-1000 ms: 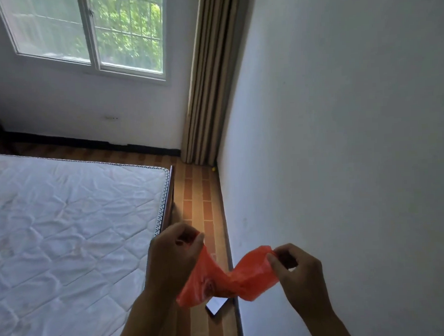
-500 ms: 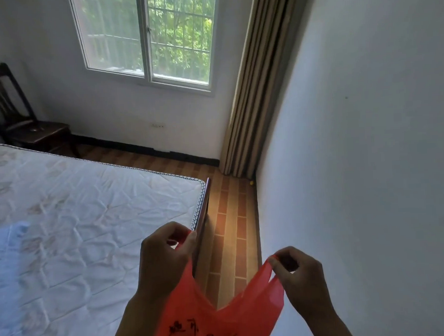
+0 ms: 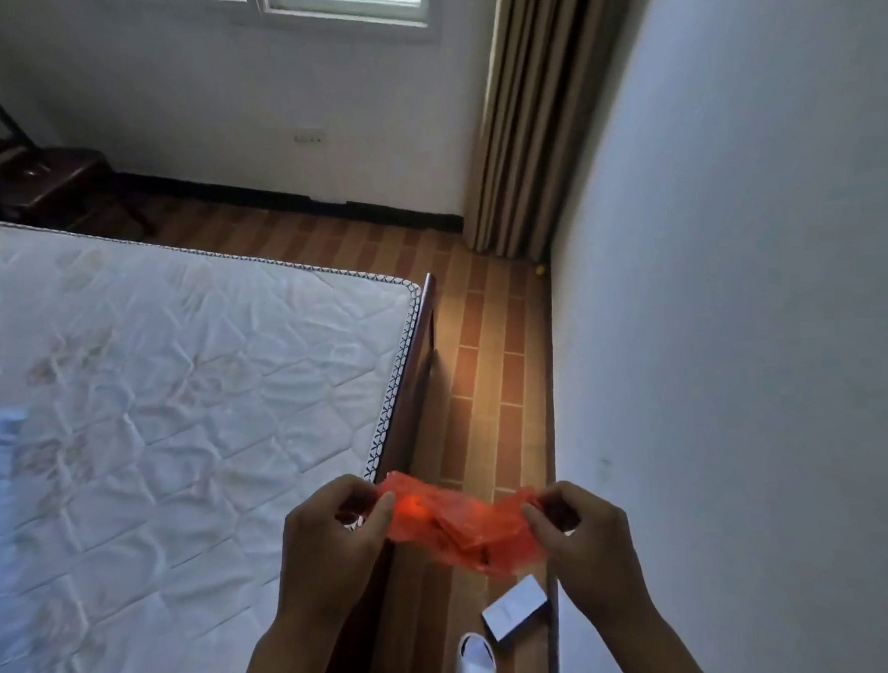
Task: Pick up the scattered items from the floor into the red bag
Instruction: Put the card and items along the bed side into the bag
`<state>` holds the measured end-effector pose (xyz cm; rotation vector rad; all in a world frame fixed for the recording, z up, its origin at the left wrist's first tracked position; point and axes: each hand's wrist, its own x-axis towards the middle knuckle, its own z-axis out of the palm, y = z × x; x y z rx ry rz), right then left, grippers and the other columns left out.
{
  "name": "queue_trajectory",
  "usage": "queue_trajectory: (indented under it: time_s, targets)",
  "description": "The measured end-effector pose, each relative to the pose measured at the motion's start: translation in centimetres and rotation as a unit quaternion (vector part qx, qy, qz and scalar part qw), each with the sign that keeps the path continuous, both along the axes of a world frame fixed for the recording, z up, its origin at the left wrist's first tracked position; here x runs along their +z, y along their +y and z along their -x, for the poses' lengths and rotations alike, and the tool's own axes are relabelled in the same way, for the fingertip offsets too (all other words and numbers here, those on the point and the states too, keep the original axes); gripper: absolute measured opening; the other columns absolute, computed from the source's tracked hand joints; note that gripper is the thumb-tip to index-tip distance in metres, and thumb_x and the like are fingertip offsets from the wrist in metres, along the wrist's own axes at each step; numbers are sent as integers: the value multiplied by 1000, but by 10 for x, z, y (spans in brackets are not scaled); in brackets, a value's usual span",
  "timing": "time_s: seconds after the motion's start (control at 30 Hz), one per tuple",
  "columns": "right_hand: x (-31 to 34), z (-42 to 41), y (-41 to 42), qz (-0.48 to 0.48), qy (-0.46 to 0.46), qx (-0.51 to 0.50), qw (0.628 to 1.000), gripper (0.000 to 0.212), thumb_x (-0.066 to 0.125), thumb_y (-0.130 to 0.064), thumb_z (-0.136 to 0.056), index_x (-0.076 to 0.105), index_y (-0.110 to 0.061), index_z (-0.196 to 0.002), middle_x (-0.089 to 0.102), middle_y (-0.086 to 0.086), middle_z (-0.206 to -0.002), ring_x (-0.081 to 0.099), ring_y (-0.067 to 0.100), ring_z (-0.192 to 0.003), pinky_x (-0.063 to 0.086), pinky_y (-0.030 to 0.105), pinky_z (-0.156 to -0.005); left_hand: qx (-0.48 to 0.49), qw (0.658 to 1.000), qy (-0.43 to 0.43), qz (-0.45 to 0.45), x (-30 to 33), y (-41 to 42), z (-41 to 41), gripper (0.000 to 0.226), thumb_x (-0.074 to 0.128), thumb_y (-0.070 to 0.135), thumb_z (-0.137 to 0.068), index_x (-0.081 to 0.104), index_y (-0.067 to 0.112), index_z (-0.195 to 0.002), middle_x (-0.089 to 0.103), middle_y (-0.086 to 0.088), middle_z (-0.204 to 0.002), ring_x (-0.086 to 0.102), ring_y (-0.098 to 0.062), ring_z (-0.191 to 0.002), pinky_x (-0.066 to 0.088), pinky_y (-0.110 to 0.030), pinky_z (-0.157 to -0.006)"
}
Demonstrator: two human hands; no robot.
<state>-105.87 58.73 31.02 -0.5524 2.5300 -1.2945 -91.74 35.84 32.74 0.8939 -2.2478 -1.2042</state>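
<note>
At nine o'clock lies the white quilted mattress (image 3: 152, 403), a dark wooden chair (image 3: 37, 177) beyond it at eleven. Your left hand (image 3: 334, 542), at about seven o'clock, pinches one edge of the red bag (image 3: 457, 526) between thumb and curled fingers. The bag hangs crumpled between both hands at six o'clock, above the brown plank floor (image 3: 489, 364). Below it on the floor lie a small white box (image 3: 515, 610) and a white shoe (image 3: 477, 664). Your right hand (image 3: 586, 540), at five o'clock, pinches the bag's other edge beside the wall (image 3: 739, 320).
</note>
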Motion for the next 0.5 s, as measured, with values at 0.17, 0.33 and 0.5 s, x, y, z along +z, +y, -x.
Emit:
queue_trajectory:
  time_s: [0.17,0.33,0.5]
  targets:
    - [-47,44,-18,-15,-21,2,1000,8,81,-27,-90,78,-21,-94,74,-17,-82,71,-1,-82,59,14,-75,-2,999,-38,-25,-51,-14,33,19,86,19,-85,71,24,-73,71,11,-71,70,-13,-72,58,-33,-71]
    - [-98,76,-42,-19,-14,-5,1000,10,80,-29,-91,78,-21,-96,74,-15,-83,71,1,-81,58,16,-75,-18,998,-51,-38,-102,-30,63,16,84,17,-86,73,24,-77,72,11,-71,70,-9,-71,55,-22,-67]
    - [-183,95,-61,-26,-6,-12,1000,6,80,-26,-91,74,-26,-91,72,-14,-82,69,3,-82,51,13,-73,-8,998,-52,-37,-183,-45,92,20,82,14,-86,70,24,-73,70,10,-69,68,-13,-68,57,-35,-68]
